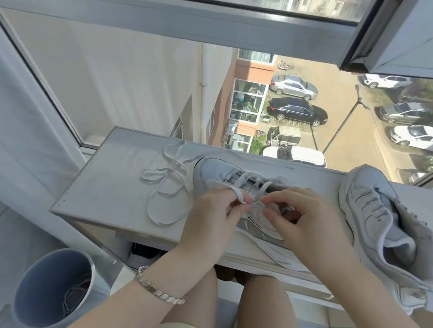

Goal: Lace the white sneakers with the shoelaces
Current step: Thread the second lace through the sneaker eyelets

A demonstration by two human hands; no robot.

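Now pinching lace (240, 195) in left hand (211, 217) and right hand (304, 218), near shelf's (114, 186) front edge. Might slip out if slackened.

white sneakers (238, 177), white shoelaces (164, 176), grey bin (58, 289)

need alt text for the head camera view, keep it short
The left hand and right hand pinch a white shoelace at a half-laced white sneaker on a white ledge by a window; a second sneaker lies unlaced at right.
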